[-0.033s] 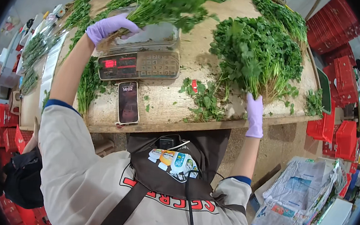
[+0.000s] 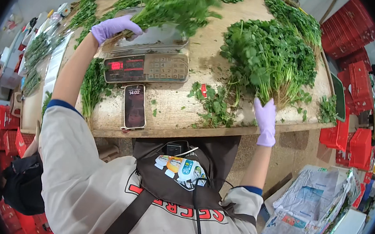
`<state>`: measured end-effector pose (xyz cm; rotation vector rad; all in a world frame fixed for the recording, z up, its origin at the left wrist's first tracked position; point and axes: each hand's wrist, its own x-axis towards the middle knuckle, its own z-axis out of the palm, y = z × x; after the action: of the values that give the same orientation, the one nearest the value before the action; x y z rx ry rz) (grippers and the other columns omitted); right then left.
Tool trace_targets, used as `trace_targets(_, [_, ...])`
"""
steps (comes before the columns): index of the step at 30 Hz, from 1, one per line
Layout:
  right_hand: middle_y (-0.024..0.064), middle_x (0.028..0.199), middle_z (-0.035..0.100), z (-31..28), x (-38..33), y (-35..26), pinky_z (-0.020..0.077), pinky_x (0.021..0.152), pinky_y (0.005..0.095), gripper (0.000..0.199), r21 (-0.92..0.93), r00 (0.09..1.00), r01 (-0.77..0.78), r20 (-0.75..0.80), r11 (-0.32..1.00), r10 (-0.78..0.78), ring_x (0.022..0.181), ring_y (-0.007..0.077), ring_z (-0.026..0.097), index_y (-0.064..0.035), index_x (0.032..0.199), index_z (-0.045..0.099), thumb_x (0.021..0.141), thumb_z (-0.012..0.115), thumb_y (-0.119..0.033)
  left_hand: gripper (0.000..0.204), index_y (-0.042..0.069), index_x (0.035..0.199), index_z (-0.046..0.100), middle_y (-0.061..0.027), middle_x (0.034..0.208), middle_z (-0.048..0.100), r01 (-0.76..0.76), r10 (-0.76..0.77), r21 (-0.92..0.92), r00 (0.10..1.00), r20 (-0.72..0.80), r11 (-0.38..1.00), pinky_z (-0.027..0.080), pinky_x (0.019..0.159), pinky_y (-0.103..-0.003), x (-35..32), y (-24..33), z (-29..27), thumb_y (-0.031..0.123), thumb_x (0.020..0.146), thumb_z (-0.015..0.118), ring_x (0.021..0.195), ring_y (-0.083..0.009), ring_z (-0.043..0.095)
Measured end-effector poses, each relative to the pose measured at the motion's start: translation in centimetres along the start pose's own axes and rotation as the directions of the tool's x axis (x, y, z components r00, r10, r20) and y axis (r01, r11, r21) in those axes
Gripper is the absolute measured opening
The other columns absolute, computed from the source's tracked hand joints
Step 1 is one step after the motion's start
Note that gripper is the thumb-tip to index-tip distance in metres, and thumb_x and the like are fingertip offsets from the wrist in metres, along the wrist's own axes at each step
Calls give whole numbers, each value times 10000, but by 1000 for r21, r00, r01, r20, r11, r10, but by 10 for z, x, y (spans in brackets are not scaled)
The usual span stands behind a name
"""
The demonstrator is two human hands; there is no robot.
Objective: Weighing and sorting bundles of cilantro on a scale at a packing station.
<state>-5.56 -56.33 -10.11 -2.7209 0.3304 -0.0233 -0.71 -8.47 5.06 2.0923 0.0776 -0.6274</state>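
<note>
My left hand (image 2: pixel 117 28), in a lilac glove, is closed round the root end of a bunch of coriander (image 2: pixel 174 9). Its leaves stretch away to the right above the clear tray (image 2: pixel 158 43) of a digital scale (image 2: pixel 147 68). My right hand (image 2: pixel 265 121), gloved alike, is at the table's near edge, just below the stems of a large coriander heap (image 2: pixel 273 57). Its thumb and fingers are apart with nothing visible between them. Loose coriander sprigs (image 2: pixel 217 108) and a small red scrap (image 2: pixel 203 90) lie left of that hand.
A phone (image 2: pixel 135 105) lies before the scale on the wooden table (image 2: pixel 169 115). More coriander (image 2: pixel 92 82) lies at the left and far right. Red crates (image 2: pixel 362 85) stack beside the table, and a paper-lined box (image 2: pixel 304 207) stands low right. Another person's dark-clothed arm (image 2: pixel 23 183) is at left.
My right hand has drawn back slightly from the stems, and its fingers look more spread. The bunch in my left hand has shifted a little to the left.
</note>
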Motion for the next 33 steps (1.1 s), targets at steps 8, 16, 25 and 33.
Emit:
trace_targets(8, [141, 908, 547, -203, -173, -140, 398, 677, 368, 524, -89, 377, 924, 372, 372, -848, 775, 245, 529, 11, 1101, 483, 655, 663, -197, 859, -99, 1305, 319, -249, 1282, 430, 110, 79, 473, 929, -361, 874, 326, 992, -297, 29, -116, -33, 395, 700, 675, 1174, -275, 440])
trace_targets(16, [216, 872, 557, -242, -192, -186, 399, 734, 434, 299, -57, 284, 953, 500, 296, -818, 826, 301, 502, 39, 994, 572, 768, 486, -136, 772, -70, 1284, 383, -202, 1248, 480, 151, 27, 349, 890, -455, 925, 357, 964, -305, 7, -107, -69, 442, 759, 622, 1143, -258, 469])
trace_targets(25, [198, 819, 564, -225, -197, -192, 427, 743, 405, 267, -356, 172, 934, 517, -27, -838, 811, 312, 540, 32, 938, 597, 770, 476, -135, 822, -67, 1284, 378, -264, 1272, 441, 87, 238, 649, 887, -396, 756, 340, 1000, -335, 44, -102, -14, 409, 684, 676, 1190, -330, 437])
trace_targets(33, [177, 790, 542, -243, -184, -186, 407, 705, 399, 283, -140, 230, 972, 376, 191, -898, 771, 293, 508, 54, 953, 572, 756, 485, -130, 512, -13, 1192, 487, -229, 1096, 562, -282, 635, 774, 749, -192, 567, 427, 892, -385, 97, -26, 60, 247, 757, 568, 1021, -357, 540])
